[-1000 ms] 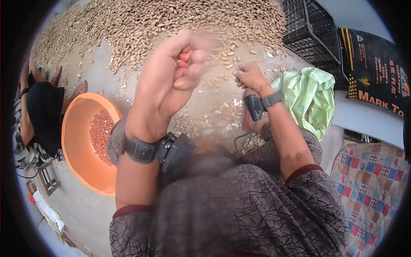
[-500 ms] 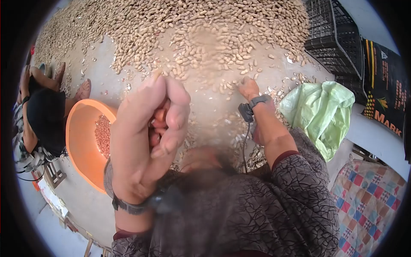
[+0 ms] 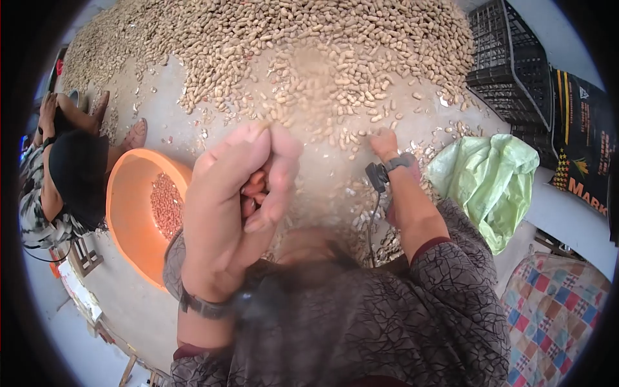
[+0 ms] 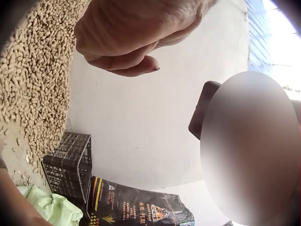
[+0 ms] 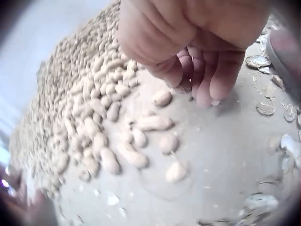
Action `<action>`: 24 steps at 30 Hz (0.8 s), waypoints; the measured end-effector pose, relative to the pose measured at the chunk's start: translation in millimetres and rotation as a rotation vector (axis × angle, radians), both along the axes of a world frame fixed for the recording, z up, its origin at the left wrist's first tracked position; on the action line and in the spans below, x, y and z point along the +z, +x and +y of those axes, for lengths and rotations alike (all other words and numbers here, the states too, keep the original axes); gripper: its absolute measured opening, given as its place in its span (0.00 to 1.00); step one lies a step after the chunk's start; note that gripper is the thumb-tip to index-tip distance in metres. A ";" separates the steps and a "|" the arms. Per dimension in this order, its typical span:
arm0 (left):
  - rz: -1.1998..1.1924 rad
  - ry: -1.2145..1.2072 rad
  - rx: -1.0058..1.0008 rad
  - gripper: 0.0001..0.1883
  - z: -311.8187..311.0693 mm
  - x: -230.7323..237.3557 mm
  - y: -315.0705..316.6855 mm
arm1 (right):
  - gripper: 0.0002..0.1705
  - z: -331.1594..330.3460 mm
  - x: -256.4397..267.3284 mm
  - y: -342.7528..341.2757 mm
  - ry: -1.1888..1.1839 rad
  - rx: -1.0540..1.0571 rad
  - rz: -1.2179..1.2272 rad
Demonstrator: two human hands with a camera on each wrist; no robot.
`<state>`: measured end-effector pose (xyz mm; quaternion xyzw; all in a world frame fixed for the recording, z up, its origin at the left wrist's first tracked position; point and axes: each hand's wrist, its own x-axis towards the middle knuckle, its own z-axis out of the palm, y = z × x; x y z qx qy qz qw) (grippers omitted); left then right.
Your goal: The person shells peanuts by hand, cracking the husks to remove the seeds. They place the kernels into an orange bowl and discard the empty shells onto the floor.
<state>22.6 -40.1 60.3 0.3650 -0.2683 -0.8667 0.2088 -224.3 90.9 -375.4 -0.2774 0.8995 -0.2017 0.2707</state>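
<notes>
My left hand (image 3: 225, 193) is raised close to the head camera, its fingers and thumb curled round several reddish shelled peanut kernels (image 3: 255, 187). In the left wrist view only the outer side of that left hand (image 4: 141, 35) shows, and the kernels are hidden. Down at the floor, my right hand (image 3: 385, 143) is at the near edge of a large heap of unshelled peanuts (image 3: 309, 29). The right wrist view has the right hand's fingers (image 5: 225, 77) bent downward, tips close over the floor beside loose peanuts (image 5: 153, 123). I cannot tell whether anything is between them.
An orange basin (image 3: 129, 206) with shelled kernels (image 3: 166, 209) stands to the left, near another seated person (image 3: 71, 174). On the right are a green sack (image 3: 490, 184), a black crate (image 3: 509, 77) and a black printed bag (image 3: 580, 142). Broken shells (image 5: 263, 202) litter the floor.
My left hand has come lower and nearer my body, still holding the kernels. My right hand has gone from above the floor down to it. The head view has shifted slightly.
</notes>
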 end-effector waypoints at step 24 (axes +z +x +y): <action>0.140 -0.271 -0.083 0.12 17.5 -24.0 -10.7 | 0.06 -58.3 440.0 96.4 -0.907 0.314 -0.730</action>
